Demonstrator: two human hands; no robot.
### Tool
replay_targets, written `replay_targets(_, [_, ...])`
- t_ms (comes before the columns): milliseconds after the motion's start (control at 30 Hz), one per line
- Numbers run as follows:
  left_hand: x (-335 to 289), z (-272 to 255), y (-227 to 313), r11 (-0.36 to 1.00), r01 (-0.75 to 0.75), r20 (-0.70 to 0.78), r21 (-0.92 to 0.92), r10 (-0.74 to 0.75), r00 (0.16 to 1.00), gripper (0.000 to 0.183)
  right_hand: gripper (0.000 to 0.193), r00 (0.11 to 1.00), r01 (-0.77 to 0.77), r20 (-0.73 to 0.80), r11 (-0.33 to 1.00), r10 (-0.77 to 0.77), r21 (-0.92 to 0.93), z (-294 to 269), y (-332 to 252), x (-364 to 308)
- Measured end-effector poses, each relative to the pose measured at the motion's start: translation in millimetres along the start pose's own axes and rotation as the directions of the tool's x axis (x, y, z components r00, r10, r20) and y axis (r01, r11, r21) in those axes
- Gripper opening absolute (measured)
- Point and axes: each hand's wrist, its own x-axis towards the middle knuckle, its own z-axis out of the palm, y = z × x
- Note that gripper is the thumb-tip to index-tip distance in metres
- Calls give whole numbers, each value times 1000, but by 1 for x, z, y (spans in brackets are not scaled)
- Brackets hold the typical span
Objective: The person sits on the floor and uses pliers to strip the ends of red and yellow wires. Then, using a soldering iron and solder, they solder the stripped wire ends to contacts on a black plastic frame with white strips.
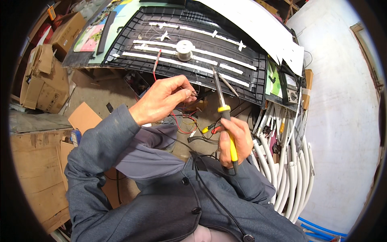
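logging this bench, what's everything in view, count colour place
Panel: 1, black, top centre
Strips: several, white, on panel
Spool: 1, whitish, on panel
Probes: 2, reddish, grey, panel's edge
Soldering iron: 1, yellow and black, centre
Meter: 1, black, right of panel
Sheet: 1, white, upper right
Boxes: several, brown, left
Tubes: many, white, lower right
Wires: several, red, yellow, black, below panel
Sleeves: 2, grey, lower half
Left hand: 1, bare, below spool
Right hand: 1, bare, around iron

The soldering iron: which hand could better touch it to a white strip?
Probably the right hand: it grips the soldering iron, which points toward the white strips. The left hand seems to pinch thin wire.
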Motion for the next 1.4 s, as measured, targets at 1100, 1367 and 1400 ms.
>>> replay_targets(1100, [8, 1, -4, 988, 13, -23, -153, -17, 1000, 18, 40, 989, -4, 149, 996, -9, 86, -23, -22, -36])
replay_targets(1367, [8, 2, -5, 989, 2, -20, -146, -5, 1000, 17, 42, 987, 3, 160, 998, -14, 65, -23, -24, -33])
replay_targets(1400, [9, 2, -5, 990, 3, -21, -142, -6, 1000, 17, 42, 987, 3, 160, 998, -13, 62, -23, -23, -34])
